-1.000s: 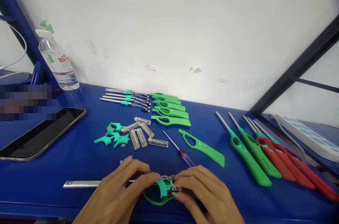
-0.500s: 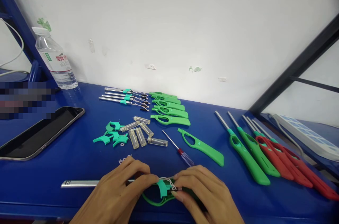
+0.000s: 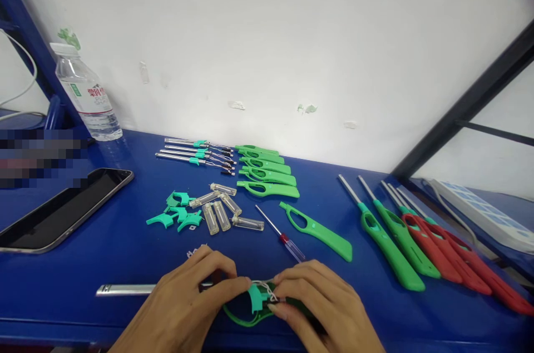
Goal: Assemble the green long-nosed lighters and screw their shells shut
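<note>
At the front of the blue table, a green handle shell point(image 3: 243, 322) lies between my hands, with a teal trigger piece point(image 3: 256, 298) and thin white wires point(image 3: 267, 285) on it. My left hand point(image 3: 189, 297) is closed at the shell's left end, fingertips beside the teal piece. A silver tube point(image 3: 127, 290) sticks out to the left from under it. My right hand point(image 3: 323, 303) pinches a small dark part at the wires' end, over the shell's right portion. The palms hide much of the shell.
Behind my hands are clear fuel tubes point(image 3: 222, 215), teal pieces point(image 3: 179, 214), a screwdriver point(image 3: 287, 242) and a loose green shell point(image 3: 323, 233). Farther back are silver rods point(image 3: 181, 157) and green shells point(image 3: 269, 190). Finished-looking lighters point(image 3: 392, 253) lie right; a phone point(image 3: 62, 208) and bottle point(image 3: 87, 97) left.
My right thumb and fingertips have shifted very slightly at the dark part. Otherwise the hands and the objects look the same.
</note>
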The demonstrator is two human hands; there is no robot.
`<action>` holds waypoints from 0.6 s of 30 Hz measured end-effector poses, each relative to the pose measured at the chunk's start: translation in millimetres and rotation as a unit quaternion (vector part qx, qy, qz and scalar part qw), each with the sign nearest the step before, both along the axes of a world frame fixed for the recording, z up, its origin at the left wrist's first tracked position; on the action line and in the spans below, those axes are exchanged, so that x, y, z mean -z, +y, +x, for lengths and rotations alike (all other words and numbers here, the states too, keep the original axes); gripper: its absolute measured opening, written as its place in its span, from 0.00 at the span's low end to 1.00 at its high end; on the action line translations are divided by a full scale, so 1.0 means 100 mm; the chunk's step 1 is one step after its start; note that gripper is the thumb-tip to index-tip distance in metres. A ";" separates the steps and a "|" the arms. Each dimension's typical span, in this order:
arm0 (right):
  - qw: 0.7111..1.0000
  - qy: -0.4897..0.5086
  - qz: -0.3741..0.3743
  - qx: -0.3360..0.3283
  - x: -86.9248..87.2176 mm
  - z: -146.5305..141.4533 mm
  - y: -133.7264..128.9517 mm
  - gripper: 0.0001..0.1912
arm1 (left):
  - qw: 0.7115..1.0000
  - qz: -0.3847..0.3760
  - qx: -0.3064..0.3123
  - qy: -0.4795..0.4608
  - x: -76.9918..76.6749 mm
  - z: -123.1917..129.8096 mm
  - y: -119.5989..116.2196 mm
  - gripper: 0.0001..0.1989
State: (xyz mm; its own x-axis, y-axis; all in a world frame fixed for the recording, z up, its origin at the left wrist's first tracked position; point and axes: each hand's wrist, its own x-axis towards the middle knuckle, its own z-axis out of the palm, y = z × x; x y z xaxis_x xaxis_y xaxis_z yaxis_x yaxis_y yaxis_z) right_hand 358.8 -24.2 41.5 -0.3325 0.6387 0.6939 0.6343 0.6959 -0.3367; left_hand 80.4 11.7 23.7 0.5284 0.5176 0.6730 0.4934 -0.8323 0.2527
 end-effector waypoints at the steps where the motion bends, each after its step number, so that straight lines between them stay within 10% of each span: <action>1: 1.000 0.000 -0.001 -0.001 0.00 0.00 0.00 0.17 | 1.000 -0.006 0.004 -0.002 0.04 -0.01 0.00 0.28; 18: 0.999 -0.010 -0.024 -0.034 0.00 0.07 -0.02 0.14 | 1.000 0.000 -0.014 -0.020 -0.03 0.04 -0.16 0.14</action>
